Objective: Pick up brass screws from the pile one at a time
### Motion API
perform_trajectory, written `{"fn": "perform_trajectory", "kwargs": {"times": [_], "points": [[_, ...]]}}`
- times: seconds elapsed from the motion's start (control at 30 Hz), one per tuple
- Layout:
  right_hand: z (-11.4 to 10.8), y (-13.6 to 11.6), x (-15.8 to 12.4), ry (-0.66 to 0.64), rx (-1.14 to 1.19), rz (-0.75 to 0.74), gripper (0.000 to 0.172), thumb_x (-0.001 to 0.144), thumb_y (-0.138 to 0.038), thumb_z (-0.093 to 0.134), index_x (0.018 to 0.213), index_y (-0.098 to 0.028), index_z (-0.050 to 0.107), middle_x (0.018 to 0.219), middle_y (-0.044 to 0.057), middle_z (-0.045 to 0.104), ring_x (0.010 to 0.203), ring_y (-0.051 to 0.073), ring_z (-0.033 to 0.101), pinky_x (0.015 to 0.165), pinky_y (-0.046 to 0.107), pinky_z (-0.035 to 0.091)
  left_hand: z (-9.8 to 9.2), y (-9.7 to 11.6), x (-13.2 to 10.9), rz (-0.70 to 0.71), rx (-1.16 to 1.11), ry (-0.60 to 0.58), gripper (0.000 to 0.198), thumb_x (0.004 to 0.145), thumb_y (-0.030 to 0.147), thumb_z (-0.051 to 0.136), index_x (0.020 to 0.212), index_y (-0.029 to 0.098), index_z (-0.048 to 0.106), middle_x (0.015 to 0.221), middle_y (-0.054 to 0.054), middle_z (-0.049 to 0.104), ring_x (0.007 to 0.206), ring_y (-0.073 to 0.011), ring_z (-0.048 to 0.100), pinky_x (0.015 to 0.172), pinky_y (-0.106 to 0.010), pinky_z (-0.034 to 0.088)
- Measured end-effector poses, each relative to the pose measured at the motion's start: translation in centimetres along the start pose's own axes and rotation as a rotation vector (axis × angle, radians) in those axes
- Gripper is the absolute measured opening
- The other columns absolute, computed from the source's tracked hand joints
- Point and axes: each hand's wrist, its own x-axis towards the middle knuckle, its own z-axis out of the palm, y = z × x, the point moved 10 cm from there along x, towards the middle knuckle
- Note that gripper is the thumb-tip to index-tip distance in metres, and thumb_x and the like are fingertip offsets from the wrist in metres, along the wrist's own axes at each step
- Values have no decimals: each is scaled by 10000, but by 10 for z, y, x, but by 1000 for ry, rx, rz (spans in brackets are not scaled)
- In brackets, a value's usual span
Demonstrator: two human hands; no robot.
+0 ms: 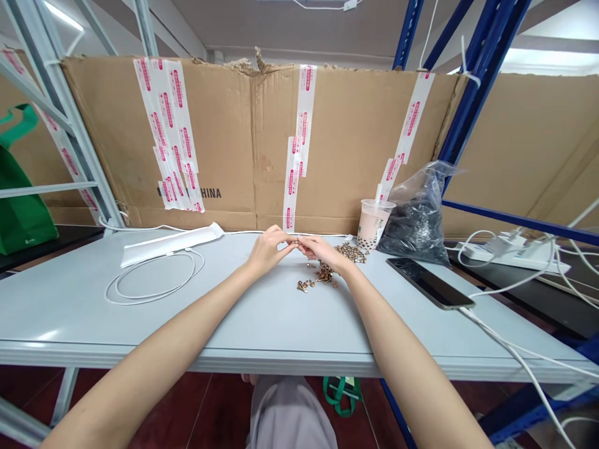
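We log both hands at the middle of the counter (234, 318). The left hand (269, 249) and right hand (321, 251) meet at the fingertips, pressed together and pinching a small gold-coloured piece (296, 241) between them; it is too small to identify exactly. A loose pile of gold-coloured screws (325, 273) lies just below the right hand, nearly touching its heel, with a few strays toward the left. A second pile of screws (350, 252) lies just beyond the right hand. Behind that pile stand a milk-tea cup (374, 223) and a clear plastic bag of dark pieces (416, 218). To the right, a smartphone (428, 282) lies on the counter with a white cable attached. To the left lie a coiled white cable (154, 277) and a white paper sleeve (171, 244).
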Motion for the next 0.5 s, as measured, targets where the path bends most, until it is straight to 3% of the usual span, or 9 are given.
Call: {"fn": "perform_trajectory", "kwargs": {"times": [0.2, 0.5], "points": [[-7, -8, -2, 90, -100, -70, 322, 805, -488, 436, 732, -175, 458, 640, -31, 324, 548, 80, 283, 487, 199, 245, -5, 0, 1, 0, 31, 10, 169, 819, 300, 538, 853, 188, 661, 713, -19, 650, 704, -147, 466, 655, -260, 407], [-2, 5, 5, 131, -84, -32, 408, 841, -518, 333, 605, -186, 306, 573, -41, 229, 493, 81, 200, 452, 226, 189, -2, 2, -1, 32, 69, -8, 165, 825, 290, 527, 852, 182, 649, 710, -20, 640, 712, -151, 463, 652, -259, 406]]}}
